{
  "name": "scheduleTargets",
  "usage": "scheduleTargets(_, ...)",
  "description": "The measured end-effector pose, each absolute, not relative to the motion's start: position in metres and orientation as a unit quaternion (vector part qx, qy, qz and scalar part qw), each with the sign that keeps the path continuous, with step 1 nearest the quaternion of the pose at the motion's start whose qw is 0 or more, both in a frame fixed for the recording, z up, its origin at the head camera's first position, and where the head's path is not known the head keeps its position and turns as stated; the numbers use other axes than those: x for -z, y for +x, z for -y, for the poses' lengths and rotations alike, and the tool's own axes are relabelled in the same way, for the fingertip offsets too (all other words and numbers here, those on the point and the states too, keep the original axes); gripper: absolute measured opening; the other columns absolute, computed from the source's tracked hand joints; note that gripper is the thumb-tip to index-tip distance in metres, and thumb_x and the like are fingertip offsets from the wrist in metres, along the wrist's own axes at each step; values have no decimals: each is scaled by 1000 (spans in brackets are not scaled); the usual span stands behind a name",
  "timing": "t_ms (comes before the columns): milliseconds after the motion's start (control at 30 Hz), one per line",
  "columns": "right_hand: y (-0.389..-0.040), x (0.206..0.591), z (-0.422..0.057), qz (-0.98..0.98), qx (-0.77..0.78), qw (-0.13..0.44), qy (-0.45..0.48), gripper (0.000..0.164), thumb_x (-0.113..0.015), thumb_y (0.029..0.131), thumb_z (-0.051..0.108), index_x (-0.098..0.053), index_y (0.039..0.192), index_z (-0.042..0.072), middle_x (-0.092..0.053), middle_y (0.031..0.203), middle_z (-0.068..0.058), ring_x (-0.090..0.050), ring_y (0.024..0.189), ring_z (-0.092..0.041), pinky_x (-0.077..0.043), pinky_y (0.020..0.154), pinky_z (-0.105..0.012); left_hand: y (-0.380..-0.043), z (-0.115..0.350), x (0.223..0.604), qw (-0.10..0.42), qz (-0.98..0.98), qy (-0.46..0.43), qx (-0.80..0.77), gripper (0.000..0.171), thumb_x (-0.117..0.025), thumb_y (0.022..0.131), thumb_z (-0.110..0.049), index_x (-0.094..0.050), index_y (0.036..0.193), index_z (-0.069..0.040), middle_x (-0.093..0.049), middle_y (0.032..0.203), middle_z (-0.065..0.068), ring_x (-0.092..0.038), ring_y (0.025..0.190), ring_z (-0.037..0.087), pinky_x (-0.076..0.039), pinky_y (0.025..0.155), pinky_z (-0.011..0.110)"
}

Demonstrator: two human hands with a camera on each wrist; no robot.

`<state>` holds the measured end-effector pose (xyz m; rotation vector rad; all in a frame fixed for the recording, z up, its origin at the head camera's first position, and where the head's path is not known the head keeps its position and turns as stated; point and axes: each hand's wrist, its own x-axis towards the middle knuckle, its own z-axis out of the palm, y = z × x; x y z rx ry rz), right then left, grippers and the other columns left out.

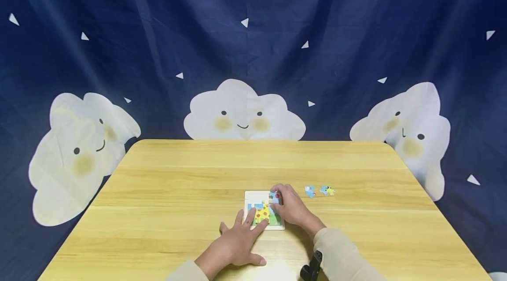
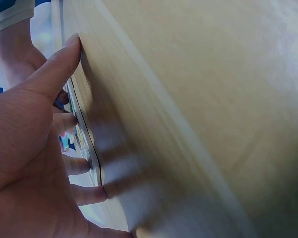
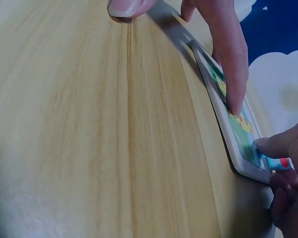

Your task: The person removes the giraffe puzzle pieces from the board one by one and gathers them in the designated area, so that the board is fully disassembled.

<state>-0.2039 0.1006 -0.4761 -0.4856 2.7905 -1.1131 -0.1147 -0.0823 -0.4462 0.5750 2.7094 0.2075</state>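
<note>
A small jigsaw tray (image 1: pixel 257 197) with a white rim lies on the table in front of me, partly filled with a picture of a yellow giraffe (image 1: pixel 261 214) on green and blue. My left hand (image 1: pixel 239 242) has its fingers spread, fingertips on the tray's lower left part and the giraffe, thumb out on the tabletop. At the tray's upper right corner, my right hand (image 1: pixel 292 207) pinches a blue puzzle piece (image 1: pixel 274 196) with a red spot between thumb and fingers. In the right wrist view that piece (image 3: pixel 279 164) shows just past the tray's rim (image 3: pixel 251 171).
Two loose puzzle pieces lie right of the tray: a blue-and-white one (image 1: pixel 310 191) and a blue-and-yellow one (image 1: pixel 327 190). The wooden table (image 1: pixel 158 193) reaches back to a dark blue curtain (image 1: pixel 253 43) with white clouds. A black device (image 1: pixel 311 267) sits by the right sleeve.
</note>
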Motion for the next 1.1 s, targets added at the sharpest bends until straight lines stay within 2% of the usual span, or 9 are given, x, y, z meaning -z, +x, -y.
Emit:
scheduleTargets(267,-207,479,-101,-907,388,44,-157,19,-58,91,7,-55,109,12,-49,75,0,-45,68,-14,-39,63,-29,-115,83,448,181,-960,202,-72,90,-61,70,-70,-29,147,-35,-18,157,11,-23,138,44,-31,83,78)
scheduleTargets(533,-207,477,-112,-901,416,5,-123,22,-57,92,8,-60,114,10,-47,68,1,-44,60,-12,-37,56,-25,-115,83,448,179,-960,204,-71,91,-61,70,-70,-29,147,-36,-18,157,11,-23,138,44,-31,83,78)
scheduleTargets(667,-208,474,-123,-893,438,9,-107,25,-56,93,9,-60,118,7,-50,64,-1,-48,51,-11,-39,48,-23,-114,82,448,179,-960,201,-79,90,-62,70,-69,-29,147,-35,-18,157,11,-23,138,45,-30,83,78)
scheduleTargets(767,-208,472,-131,-891,445,15,-91,27,-56,94,9,-57,120,6,-54,68,-3,-51,47,-12,-41,46,-24,-114,82,448,181,-959,201,-83,91,-63,70,-69,-29,147,-35,-17,157,11,-23,138,45,-29,83,79)
scheduleTargets(1100,-212,469,-163,-908,412,-20,-71,23,-56,93,10,-59,115,5,-60,81,-4,-55,72,-12,-45,63,-27,-113,83,447,176,-959,204,-89,92,-64,69,-68,-29,147,-34,-17,157,12,-22,138,45,-29,84,79)
